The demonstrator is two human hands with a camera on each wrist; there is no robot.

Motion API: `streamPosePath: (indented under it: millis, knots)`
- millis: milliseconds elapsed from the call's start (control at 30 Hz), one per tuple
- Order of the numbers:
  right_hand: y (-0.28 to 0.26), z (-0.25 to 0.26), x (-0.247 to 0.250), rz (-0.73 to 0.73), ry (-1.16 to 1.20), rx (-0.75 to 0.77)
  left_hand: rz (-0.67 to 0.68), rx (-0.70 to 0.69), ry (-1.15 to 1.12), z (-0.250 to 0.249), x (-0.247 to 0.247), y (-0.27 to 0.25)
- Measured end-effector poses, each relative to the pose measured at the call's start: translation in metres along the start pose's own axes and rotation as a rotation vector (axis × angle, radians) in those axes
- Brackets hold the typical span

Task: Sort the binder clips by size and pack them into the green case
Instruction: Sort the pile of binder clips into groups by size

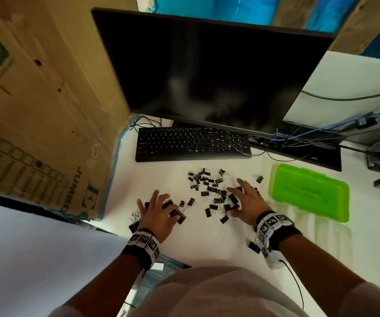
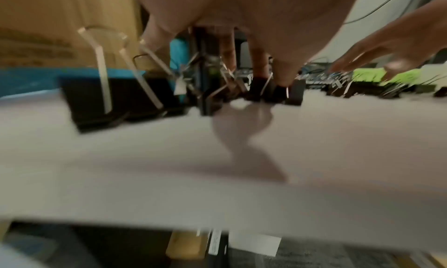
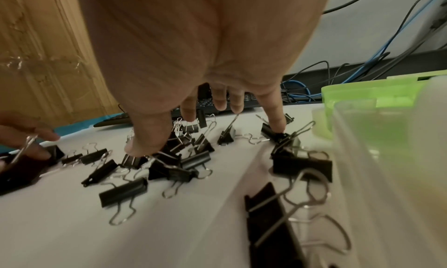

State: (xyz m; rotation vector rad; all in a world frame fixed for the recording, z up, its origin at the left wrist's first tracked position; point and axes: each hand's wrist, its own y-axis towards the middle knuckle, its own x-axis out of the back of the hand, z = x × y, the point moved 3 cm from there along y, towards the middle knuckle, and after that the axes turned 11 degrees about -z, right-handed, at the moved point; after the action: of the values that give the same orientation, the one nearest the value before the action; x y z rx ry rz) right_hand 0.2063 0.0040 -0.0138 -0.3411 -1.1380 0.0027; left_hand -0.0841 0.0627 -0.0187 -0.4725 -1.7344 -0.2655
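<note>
Head cam: both my hands are splayed flat, left hand (image 1: 157, 211) on big clips (image 1: 177, 212); right hand (image 1: 246, 203) on the clip pile (image 1: 209, 191); green case (image 1: 309, 192) closed.

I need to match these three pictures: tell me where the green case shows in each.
Head view: green case lies shut at right, beside the right hand.
Left wrist view: a green strip far right, behind the clips.
Right wrist view: case at right edge.
Shared landmark: the black keyboard, behind the clips.

White desk (image 1: 207, 243) carries binder clips (image 1: 209, 188), green case (image 1: 310, 193), keyboard (image 1: 191, 144).
</note>
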Motion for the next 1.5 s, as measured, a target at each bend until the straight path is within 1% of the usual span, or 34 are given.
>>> streamPosePath:
  millis: [100,200,300,467,533,567,600,633,700,733,800,867,933,1033,1267,1400,1467,1500]
  knots:
    - [-0.001,0.002,-0.004,0.042,-0.036,0.008,-0.033,0.029,0.002,0.02,-0.004,-0.001]
    - [-0.001,0.005,-0.003,0.019,-0.061,0.013,-0.075,0.034,-0.032,0.032,-0.004,0.006]
    - [-0.004,0.003,-0.001,-0.003,-0.082,0.031,-0.104,0.07,-0.048,0.041,-0.002,0.016]
    - [-0.006,-0.006,0.001,-0.018,-0.09,0.013,-0.14,0.095,-0.021,0.048,0.004,0.027]
    - [-0.005,-0.009,0.004,-0.03,-0.075,-0.008,-0.181,0.086,0.012,0.045,0.008,0.023]
    - [-0.005,-0.01,0.006,-0.039,-0.076,-0.021,-0.226,0.088,0.013,0.042,0.01,0.019]
    - [-0.004,-0.011,0.008,-0.047,-0.084,-0.032,-0.28,0.112,-0.001,0.04,0.012,0.013]
    - [-0.004,-0.012,0.008,-0.047,-0.088,-0.043,-0.326,0.163,-0.021,0.038,0.014,0.006]
    - [-0.004,-0.014,0.007,-0.013,-0.056,-0.062,-0.369,0.302,-0.048,0.037,0.013,-0.008]
    - [-0.005,-0.015,0.005,0.008,-0.032,-0.066,-0.367,0.357,-0.052,0.036,0.01,-0.013]
    - [-0.007,-0.013,0.001,0.028,-0.01,-0.058,-0.316,0.426,-0.04,0.037,0.002,-0.021]
    - [-0.008,-0.01,0.0,0.015,-0.001,-0.058,-0.249,0.459,-0.019,0.038,-0.008,-0.023]
    - [-0.008,-0.006,0.0,-0.002,-0.008,-0.05,-0.22,0.484,-0.027,0.039,-0.011,-0.022]
    - [-0.009,-0.004,-0.001,0.007,-0.004,-0.028,-0.237,0.474,-0.093,0.037,-0.008,-0.016]
    - [-0.009,0.0,-0.001,0.019,0.1,0.023,-0.304,0.331,-0.147,0.036,-0.003,0.001]
    - [-0.007,-0.005,0.002,-0.02,0.126,0.019,-0.33,0.352,-0.099,0.019,0.003,-0.005]
    - [-0.009,-0.007,0.006,-0.03,0.122,0.017,-0.318,0.272,-0.131,-0.002,0.009,-0.003]
    - [-0.01,-0.006,0.008,-0.023,0.109,0.022,-0.276,0.204,-0.171,-0.015,0.01,0.001]
